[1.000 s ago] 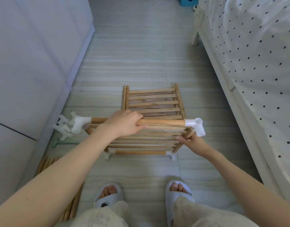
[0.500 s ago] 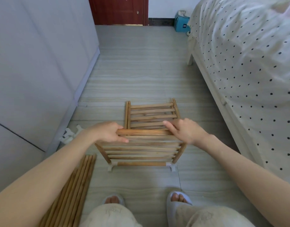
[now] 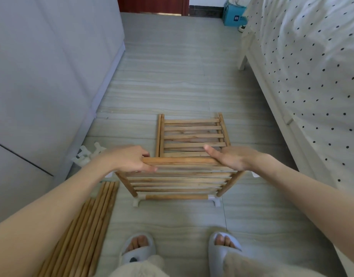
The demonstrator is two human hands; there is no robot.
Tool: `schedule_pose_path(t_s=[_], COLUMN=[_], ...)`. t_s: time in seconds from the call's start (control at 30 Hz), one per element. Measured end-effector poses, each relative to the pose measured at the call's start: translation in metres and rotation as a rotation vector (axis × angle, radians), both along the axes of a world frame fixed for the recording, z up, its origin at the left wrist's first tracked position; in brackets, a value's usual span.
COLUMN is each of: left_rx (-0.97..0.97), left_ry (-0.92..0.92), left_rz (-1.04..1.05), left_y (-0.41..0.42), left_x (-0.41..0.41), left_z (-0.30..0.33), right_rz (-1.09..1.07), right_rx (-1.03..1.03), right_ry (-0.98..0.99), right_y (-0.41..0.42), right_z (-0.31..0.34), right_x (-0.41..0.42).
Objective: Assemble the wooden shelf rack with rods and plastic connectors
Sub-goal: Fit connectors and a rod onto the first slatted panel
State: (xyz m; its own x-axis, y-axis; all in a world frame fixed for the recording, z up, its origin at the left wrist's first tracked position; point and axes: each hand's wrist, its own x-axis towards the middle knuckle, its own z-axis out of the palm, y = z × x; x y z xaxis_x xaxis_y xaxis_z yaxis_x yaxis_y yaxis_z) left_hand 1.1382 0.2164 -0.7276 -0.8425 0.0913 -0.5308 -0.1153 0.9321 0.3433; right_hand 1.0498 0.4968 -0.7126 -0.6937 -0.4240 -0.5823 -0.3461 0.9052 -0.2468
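Rack [image 3: 177,177] of wooden slats stands on the floor [image 3: 172,76] in front of the person's feet, its near legs set in white plastic connectors [image 3: 137,200]. The left hand [image 3: 130,159] curls its fingers and thumb around the left end of the top slat panel, a closed grip on the wood; the right hand [image 3: 231,157] lies flat on the right end with fingers straight, an open grip pressing down. A second slat panel [image 3: 192,134] lies flat on the floor just behind. Loose rods [image 3: 82,230] lie bundled at the left, and spare connectors [image 3: 86,155] sit near the cabinet [image 3: 42,76]. A blue box [image 3: 233,16] by the bed [image 3: 312,66] bears a label too small to read. Compared with half a second ago, the right hand's fingers have straightened, and the left hand holds its place.
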Motion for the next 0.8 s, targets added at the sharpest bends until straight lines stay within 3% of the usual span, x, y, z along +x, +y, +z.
schedule_pose_path(t_s=[0.13, 0.37, 0.47, 0.63, 0.7, 0.8], left_rx=[-0.098, -0.182, -0.215, -0.285, -0.306, -0.332], left_ry=[0.07, 0.119, 0.158, 0.235, 0.245, 0.252], left_rz=[-0.003, -0.029, -0.023, -0.017, 0.002, 0.0], left_y=[0.003, 0.008, 0.009, 0.01, 0.01, 0.011], left_x=[0.003, 0.017, 0.021, 0.027, 0.028, 0.031], left_z=[-0.004, 0.0, 0.004, 0.002, 0.001, -0.002], right_rz=[0.106, 0.122, 0.119, 0.105, -0.028, -0.266], right_rx=[0.003, -0.036, -0.142, -0.533, -0.591, -0.646], right_ry=[0.21, 0.364, 0.509, 1.0, 0.963, 0.74], right_y=[0.001, 0.006, 0.013, 0.038, 0.043, 0.035], right_z=[-0.009, -0.007, 0.0, -0.004, -0.01, -0.016], right_x=[0.006, 0.023, 0.033, 0.072, 0.09, 0.097])
